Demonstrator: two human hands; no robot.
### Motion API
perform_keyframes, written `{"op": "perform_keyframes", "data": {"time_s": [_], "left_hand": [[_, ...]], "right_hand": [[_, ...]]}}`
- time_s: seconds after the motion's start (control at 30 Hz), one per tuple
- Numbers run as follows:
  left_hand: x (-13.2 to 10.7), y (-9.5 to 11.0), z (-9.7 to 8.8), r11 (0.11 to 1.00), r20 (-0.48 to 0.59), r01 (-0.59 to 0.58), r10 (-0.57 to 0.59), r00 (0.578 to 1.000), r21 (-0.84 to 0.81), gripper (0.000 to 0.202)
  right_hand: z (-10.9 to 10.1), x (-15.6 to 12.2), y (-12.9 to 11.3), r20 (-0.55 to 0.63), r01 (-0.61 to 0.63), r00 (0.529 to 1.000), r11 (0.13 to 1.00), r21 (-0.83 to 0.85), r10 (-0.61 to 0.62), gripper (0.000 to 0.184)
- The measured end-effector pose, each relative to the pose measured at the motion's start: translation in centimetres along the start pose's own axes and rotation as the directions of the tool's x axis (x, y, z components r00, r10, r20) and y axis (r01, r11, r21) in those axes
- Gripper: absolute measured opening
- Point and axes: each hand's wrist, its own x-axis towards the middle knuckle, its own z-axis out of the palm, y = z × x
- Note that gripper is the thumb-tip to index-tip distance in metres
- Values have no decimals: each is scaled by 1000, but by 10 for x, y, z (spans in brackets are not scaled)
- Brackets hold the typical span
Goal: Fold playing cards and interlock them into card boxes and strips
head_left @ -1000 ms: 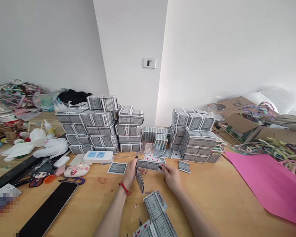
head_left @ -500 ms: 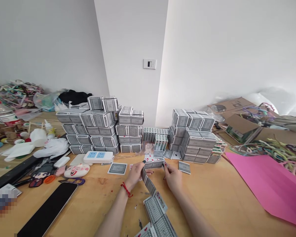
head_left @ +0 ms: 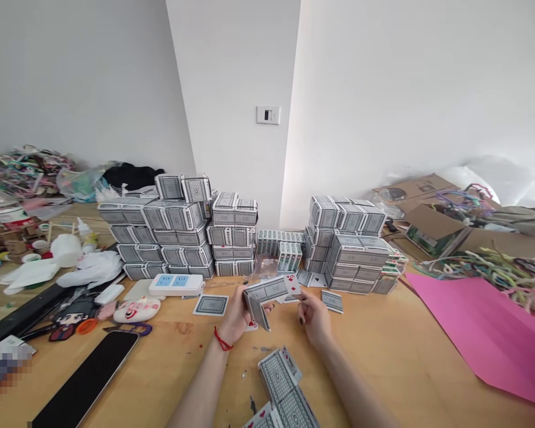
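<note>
My left hand (head_left: pixel 237 318), with a red cord at the wrist, grips a bent strip of joined playing cards (head_left: pixel 266 290). One part of the strip hangs down toward me, and its patterned grey backs show. At the other end a red diamond card (head_left: pixel 293 284) sticks out, face up. The fingertips of my right hand (head_left: pixel 315 321) are closed at the corner of this card. Nearer to me lies a block of folded cards (head_left: pixel 280 377), apart from both hands. A loose card (head_left: pixel 211 305) rests face down to the left, another card (head_left: pixel 332 301) to the right.
Stacks of card blocks stand at the back left (head_left: pixel 176 215) and back right (head_left: pixel 359 258). Small card boxes (head_left: pixel 289 257) sit between them. A power strip (head_left: pixel 177 285), a phone (head_left: pixel 87 380) and a utility knife (head_left: pixel 129 329) lie left. Pink paper (head_left: pixel 485 339) covers the right.
The card strip has been lifted and tilted, and its hanging part has swung away from the block near me. The red diamond card now shows its face between the hands.
</note>
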Motion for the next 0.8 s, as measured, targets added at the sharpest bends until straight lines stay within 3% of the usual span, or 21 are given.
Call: {"op": "perform_keyframes", "data": {"time_s": [0.1,0.2,0.37,0.53,0.67,0.8], "left_hand": [[0,0,-1,990,82,130,-125,989,-60,33],[-1,-4,1,976,142,201,-187,972,-85,37],[-3,-5,6,978,111,186,-175,978,-91,37],[-3,-6,7,987,105,145,-138,985,-64,35],[-5,-6,9,989,115,140,-134,984,-47,33],[-7,-7,11,992,128,121,-116,985,-35,32]], "right_hand": [[-1,5,-2,-11,-134,990,957,258,141,15],[5,3,-1,28,-227,973,923,312,230,5],[16,-8,-10,223,-301,944,911,280,243,24],[19,-14,-25,405,-455,866,799,394,294,32],[18,-14,-24,394,-466,872,736,491,289,25],[17,-12,-16,365,-426,894,740,520,259,20]]}}
